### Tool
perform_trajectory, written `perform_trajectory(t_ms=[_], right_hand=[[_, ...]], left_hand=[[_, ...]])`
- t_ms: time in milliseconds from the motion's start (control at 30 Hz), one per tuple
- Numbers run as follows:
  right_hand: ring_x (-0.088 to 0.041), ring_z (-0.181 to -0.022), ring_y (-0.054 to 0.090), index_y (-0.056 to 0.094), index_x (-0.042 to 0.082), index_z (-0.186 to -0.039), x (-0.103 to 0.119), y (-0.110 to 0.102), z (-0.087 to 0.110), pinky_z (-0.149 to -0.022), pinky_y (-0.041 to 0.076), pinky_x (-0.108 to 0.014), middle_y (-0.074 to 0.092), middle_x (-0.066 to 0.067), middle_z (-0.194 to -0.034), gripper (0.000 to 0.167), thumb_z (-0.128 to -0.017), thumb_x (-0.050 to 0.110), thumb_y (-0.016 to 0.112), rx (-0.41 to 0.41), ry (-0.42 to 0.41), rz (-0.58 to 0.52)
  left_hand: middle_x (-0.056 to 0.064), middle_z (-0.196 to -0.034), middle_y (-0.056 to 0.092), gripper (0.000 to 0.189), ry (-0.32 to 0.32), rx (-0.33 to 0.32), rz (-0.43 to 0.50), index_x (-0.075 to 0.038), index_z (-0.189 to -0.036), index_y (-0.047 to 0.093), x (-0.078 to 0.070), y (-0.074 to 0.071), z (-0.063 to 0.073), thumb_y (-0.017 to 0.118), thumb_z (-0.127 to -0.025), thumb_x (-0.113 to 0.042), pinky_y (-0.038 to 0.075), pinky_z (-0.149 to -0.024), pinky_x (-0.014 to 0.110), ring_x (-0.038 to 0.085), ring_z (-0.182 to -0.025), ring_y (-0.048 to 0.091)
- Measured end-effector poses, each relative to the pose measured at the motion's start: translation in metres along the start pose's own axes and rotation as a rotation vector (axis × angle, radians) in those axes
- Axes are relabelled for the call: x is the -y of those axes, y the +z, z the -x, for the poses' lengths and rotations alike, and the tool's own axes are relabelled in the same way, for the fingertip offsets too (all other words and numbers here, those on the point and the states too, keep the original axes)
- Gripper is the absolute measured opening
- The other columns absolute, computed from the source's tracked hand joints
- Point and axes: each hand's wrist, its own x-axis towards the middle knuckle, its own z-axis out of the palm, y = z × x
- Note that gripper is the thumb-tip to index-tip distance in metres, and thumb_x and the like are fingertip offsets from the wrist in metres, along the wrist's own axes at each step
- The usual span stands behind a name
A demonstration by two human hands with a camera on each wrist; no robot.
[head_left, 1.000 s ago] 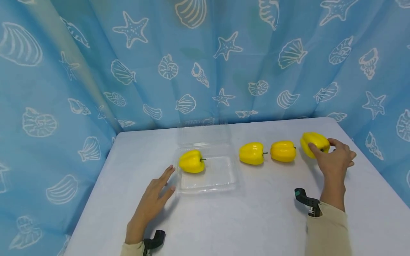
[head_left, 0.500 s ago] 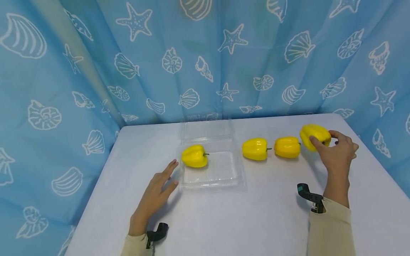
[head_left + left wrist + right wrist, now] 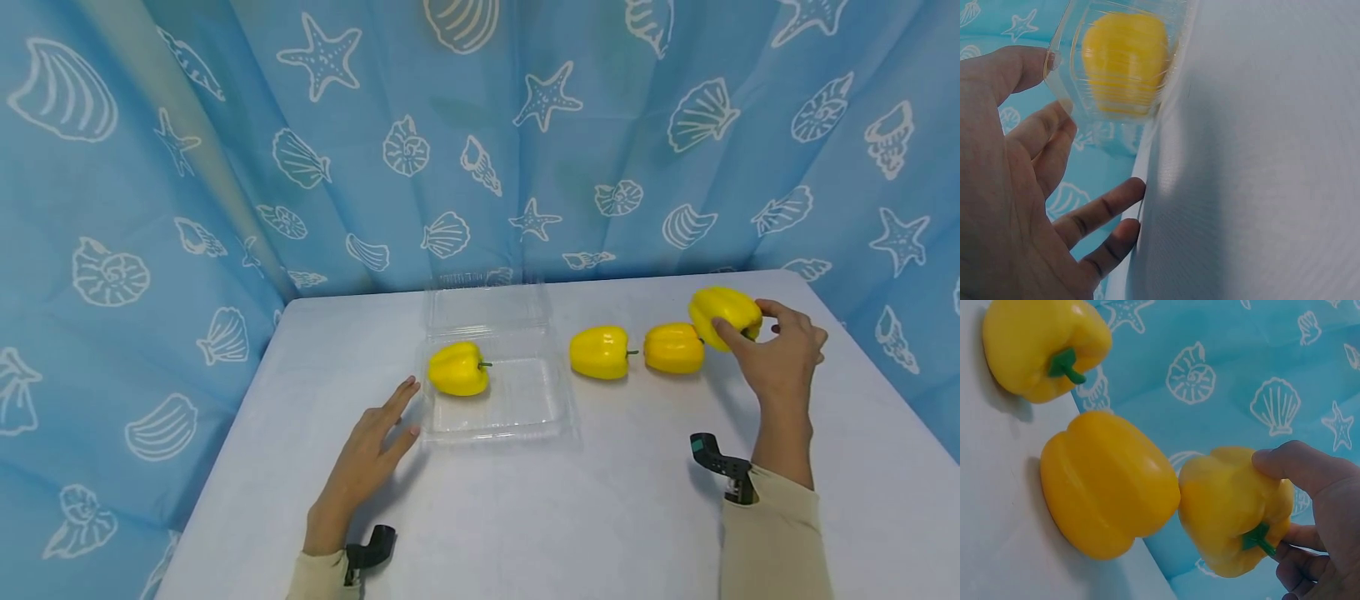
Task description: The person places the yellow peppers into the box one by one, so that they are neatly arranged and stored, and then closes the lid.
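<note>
My right hand (image 3: 780,354) grips a yellow bell pepper (image 3: 723,315) between thumb and fingers, raised off the table; its green stem (image 3: 1260,539) faces the palm in the right wrist view. Beside it another yellow bell pepper (image 3: 673,348) lies on the table, and a further yellow bell pepper (image 3: 598,352) lies left of that one. A clear plastic clamshell box (image 3: 517,433) stands with its lid (image 3: 487,310) folded back, holding one yellow bell pepper (image 3: 457,369) in its left part. My left hand (image 3: 367,458) is at the box's left edge, fingers extended; whether they touch it is unclear.
A white cloth (image 3: 570,508) covers the table. Behind and to the sides hangs a blue curtain (image 3: 360,208) with shell and starfish prints. Black camera mounts (image 3: 371,546) sit on both wrists.
My right hand has lifted its bell pepper off the table and carried it slightly left, towards the neighbouring pepper. The left hand stays by the box; the head view has shifted a little.
</note>
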Motion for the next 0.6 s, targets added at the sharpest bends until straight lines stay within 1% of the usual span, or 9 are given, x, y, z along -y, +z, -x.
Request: perform_trajectory(t_ms=[167, 467, 600], right_hand=[[-0.039, -0.137, 0.023, 0.039, 0.013, -0.155, 0.006, 0.001, 0.002, -0.101, 0.036, -0.059, 0.031, -0.015, -0.158, 0.083, -0.09, 0.057, 0.064, -0.005, -0.026, 0.002], [-0.037, -0.136, 0.026, 0.041, 0.014, -0.154, 0.014, 0.004, 0.006, -0.102, 0.035, -0.059, 0.034, -0.013, -0.157, 0.08, -0.09, 0.055, 0.066, -0.02, -0.076, -0.006], [-0.036, -0.134, 0.027, 0.042, 0.015, -0.153, 0.017, 0.005, 0.009, -0.102, 0.035, -0.059, 0.036, -0.011, -0.156, 0.079, -0.09, 0.055, 0.067, -0.023, -0.096, -0.015]], left_hand=[[-0.02, -0.161, 0.024, 0.059, -0.003, 0.007, 0.007, -0.033, -0.158, 0.031, 0.002, 0.0, -0.001, 0.053, -0.104, -0.04, 0.043, -0.095, 0.048, 0.019, -0.109, 0.054], [-0.016, -0.161, 0.027, 0.059, 0.019, -0.013, 0.014, -0.031, -0.158, 0.032, 0.0, 0.0, 0.0, 0.054, -0.103, -0.041, 0.044, -0.095, 0.05, 0.022, -0.11, 0.055], [-0.017, -0.161, 0.027, 0.059, 0.022, -0.008, 0.018, -0.031, -0.158, 0.032, 0.001, 0.0, 0.0, 0.052, -0.104, -0.043, 0.043, -0.095, 0.049, 0.022, -0.11, 0.055]])
